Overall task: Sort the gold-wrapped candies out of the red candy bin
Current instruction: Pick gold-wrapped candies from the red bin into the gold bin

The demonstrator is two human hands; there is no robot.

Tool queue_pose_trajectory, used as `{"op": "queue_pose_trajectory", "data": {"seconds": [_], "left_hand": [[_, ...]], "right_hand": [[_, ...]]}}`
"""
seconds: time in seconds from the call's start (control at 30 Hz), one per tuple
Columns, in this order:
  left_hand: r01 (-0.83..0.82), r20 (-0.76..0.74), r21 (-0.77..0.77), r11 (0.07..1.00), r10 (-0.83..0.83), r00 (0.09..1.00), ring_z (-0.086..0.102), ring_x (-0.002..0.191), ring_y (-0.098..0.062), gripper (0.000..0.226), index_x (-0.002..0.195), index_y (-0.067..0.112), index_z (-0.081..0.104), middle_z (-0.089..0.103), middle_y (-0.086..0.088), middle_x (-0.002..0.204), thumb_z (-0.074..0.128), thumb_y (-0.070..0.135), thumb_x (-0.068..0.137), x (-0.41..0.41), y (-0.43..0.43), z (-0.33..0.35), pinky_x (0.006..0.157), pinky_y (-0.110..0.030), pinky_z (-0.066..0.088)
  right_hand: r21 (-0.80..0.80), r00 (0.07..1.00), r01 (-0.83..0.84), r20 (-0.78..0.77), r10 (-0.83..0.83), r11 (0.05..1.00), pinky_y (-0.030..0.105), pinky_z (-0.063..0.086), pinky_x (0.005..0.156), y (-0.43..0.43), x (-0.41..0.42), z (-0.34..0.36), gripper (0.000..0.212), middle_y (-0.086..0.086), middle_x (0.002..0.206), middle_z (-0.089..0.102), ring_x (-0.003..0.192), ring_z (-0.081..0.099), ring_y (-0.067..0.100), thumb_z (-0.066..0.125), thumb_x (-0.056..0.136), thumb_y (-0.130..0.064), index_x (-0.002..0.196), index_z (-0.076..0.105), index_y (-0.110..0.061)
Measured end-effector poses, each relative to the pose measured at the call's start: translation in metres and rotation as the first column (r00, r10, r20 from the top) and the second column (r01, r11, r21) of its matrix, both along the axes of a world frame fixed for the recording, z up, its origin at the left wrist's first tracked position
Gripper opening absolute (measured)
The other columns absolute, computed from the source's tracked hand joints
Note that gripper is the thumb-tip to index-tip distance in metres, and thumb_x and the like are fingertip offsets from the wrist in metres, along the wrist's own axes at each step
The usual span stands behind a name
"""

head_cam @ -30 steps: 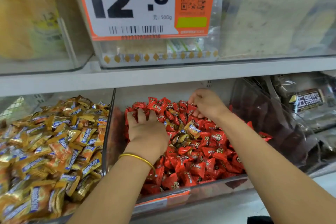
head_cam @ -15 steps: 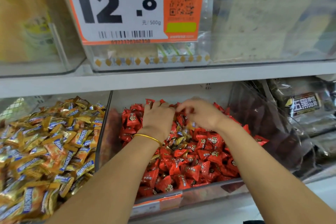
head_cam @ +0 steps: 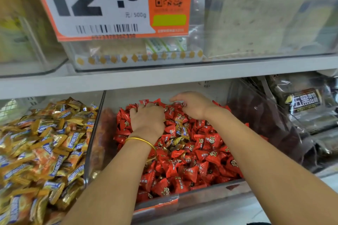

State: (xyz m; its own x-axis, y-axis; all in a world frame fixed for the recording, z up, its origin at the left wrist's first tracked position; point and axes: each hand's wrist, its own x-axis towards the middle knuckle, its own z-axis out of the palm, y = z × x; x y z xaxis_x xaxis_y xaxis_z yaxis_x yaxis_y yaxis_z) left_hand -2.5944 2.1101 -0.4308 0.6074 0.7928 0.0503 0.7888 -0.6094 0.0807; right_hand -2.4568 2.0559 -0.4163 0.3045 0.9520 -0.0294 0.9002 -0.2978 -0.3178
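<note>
A: Fingers [head_cam: 146, 109] of the left hand [head_cam: 148, 121]?
B: Curled into the red candies [head_cam: 201, 153] at the back of the red candy bin [head_cam: 201, 195]; any hold is hidden.
A: Gold-wrapped candies [head_cam: 182, 130]?
B: Mid-bin, among the red ones, between both wrists.
A: Right hand [head_cam: 194, 106]?
B: At the bin's back too, fingers bent, grip unclear.

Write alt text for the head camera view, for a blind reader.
A person's left hand and right hand reach into the back of a clear bin heaped with red candies, with a few gold-wrapped candies mixed in near the middle. To the left lies a separate heap of gold candies; a price sign reading 12.8 hangs above.
</note>
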Motion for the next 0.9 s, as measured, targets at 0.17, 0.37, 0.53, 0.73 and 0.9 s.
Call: {"op": "queue_pose_trajectory", "data": {"seconds": [0.17, 0.37, 0.53, 0.73, 0.9], "left_hand": [[0.041, 0.238, 0.085, 0.996, -0.060, 0.969, 0.048, 0.114, -0.021, 0.027, 0.105, 0.025, 0.064, 0.058, 0.001, 0.112, 0.049, 0.008, 0.090, 0.004, 0.000, 0.002, 0.096, -0.038, 0.030], [0.314, -0.113, 0.116, 0.942, -0.302, 0.947, 0.034, 0.130, -0.025, 0.059, 0.141, 0.030, 0.037, 0.039, 0.002, 0.142, 0.043, 0.004, 0.088, 0.014, 0.004, -0.006, 0.106, -0.043, 0.026], [0.212, -0.232, 0.029, 0.977, -0.200, 0.952, 0.035, 0.124, -0.025, 0.045, 0.126, 0.030, 0.055, 0.051, 0.006, 0.131, 0.045, 0.007, 0.089, 0.004, 0.003, -0.006, 0.105, -0.043, 0.026], [0.122, -0.177, -0.060, 0.991, -0.131, 0.975, 0.031, 0.131, -0.025, 0.047, 0.128, 0.033, 0.053, 0.046, 0.008, 0.139, 0.044, 0.007, 0.090, -0.004, 0.002, 0.001, 0.109, -0.044, 0.021], [0.074, -0.090, -0.091, 0.993, -0.082, 0.993, 0.027, 0.136, -0.025, 0.055, 0.131, 0.036, 0.050, 0.042, 0.005, 0.143, 0.044, 0.002, 0.088, -0.006, 0.002, 0.006, 0.111, -0.043, 0.020]], "right_hand": [[-0.233, 0.992, 0.096, 0.108, -0.072, 0.968, 0.036, 0.043, 0.101, -0.005, 0.016, -0.003, 0.037, 0.004, 0.128, 0.059, 0.116, 0.054, 0.024, 0.045, 0.092, -0.002, 0.120, 0.064, -0.016], [0.001, 0.985, 0.160, -0.067, -0.160, 0.987, 0.034, 0.044, 0.101, 0.000, 0.024, 0.008, 0.026, 0.002, 0.117, 0.066, 0.108, 0.059, 0.018, 0.050, 0.092, -0.006, 0.101, 0.072, -0.015], [0.059, 0.989, 0.126, -0.086, -0.121, 0.990, 0.035, 0.045, 0.098, 0.031, 0.011, -0.012, 0.020, 0.002, 0.117, 0.064, 0.110, 0.057, 0.019, 0.053, 0.094, -0.015, 0.107, 0.069, -0.016], [0.057, 0.981, 0.150, 0.115, -0.156, 0.987, 0.029, 0.046, 0.070, 0.038, 0.001, -0.029, 0.020, -0.002, 0.094, 0.062, 0.089, 0.059, 0.018, 0.061, 0.088, -0.039, 0.082, 0.061, -0.020], [0.149, 0.979, 0.196, 0.021, -0.202, 0.969, 0.030, 0.048, 0.069, 0.029, 0.014, -0.034, 0.010, 0.002, 0.094, 0.063, 0.084, 0.059, 0.021, 0.055, 0.088, -0.019, 0.078, 0.055, -0.018]]}}
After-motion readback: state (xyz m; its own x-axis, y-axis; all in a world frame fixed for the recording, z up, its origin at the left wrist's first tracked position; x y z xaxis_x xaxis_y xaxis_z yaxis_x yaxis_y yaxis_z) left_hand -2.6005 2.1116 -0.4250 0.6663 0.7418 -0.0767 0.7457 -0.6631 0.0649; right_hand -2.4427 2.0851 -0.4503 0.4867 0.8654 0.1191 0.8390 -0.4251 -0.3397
